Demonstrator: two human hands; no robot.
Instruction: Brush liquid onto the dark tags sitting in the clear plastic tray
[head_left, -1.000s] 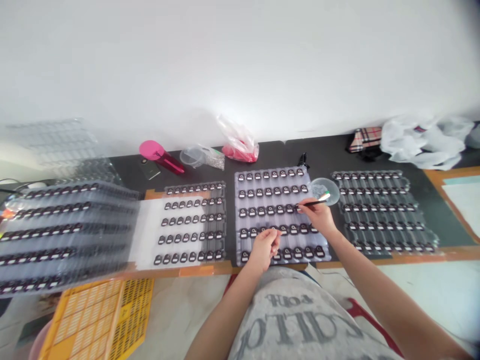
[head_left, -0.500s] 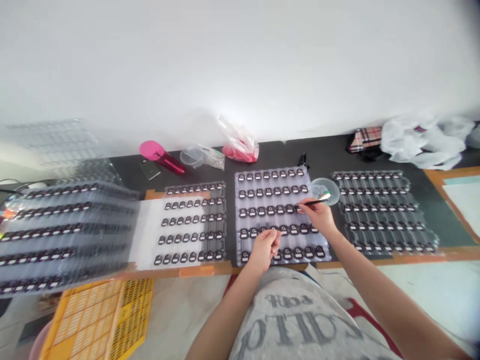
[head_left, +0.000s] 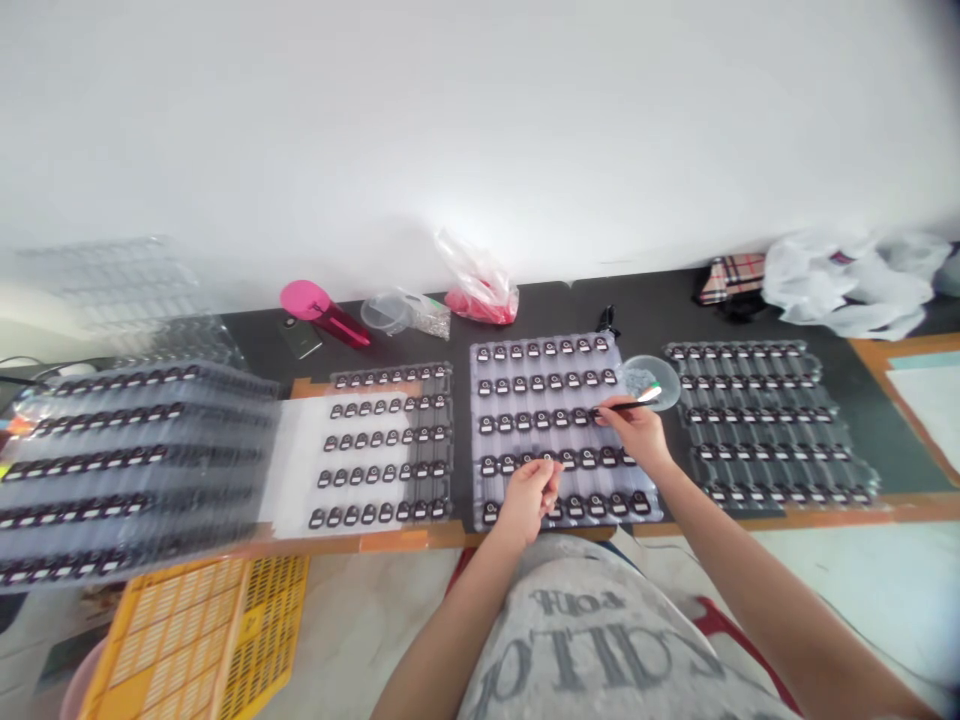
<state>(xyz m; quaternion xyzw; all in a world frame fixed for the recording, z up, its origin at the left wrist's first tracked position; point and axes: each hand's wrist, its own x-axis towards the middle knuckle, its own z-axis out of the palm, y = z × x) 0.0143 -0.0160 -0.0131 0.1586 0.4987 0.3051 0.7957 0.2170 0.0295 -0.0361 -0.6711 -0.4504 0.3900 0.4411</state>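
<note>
We see our right hand (head_left: 632,432) pinching a thin black brush (head_left: 628,404) between thumb and fingertips, its pale bristle end lying at about 2 o'clock over a small round clear dish (head_left: 651,377), its dark end resting on the middle tray (head_left: 559,428). That tray is a glossy, pale lilac blister sheet, moulded into rows of shallow pockets, each holding a small black rounded part (head_left: 523,422) with a light label. Our left hand (head_left: 531,496) is curled loosely at the tray's near edge, at 6 o'clock, fingertips drawn together over the front rows; whether it pinches a part, we cannot tell.

At 9 o'clock of the middle tray lies a similar tray on a white sheet (head_left: 386,445), and beyond it a tall stack of clear trays (head_left: 127,465), ribbed and shiny. At 3 o'clock sits another filled clear tray (head_left: 765,420) on the dark matte tabletop (head_left: 652,310). Towards 12 o'clock, by the white wall, we see a pink bottle (head_left: 322,312) lying on its side, a crinkled clear bag with red contents (head_left: 480,285) and a checked pouch (head_left: 731,278). A yellow perforated plastic crate (head_left: 195,630) stands at 8 o'clock, below the table edge.
</note>
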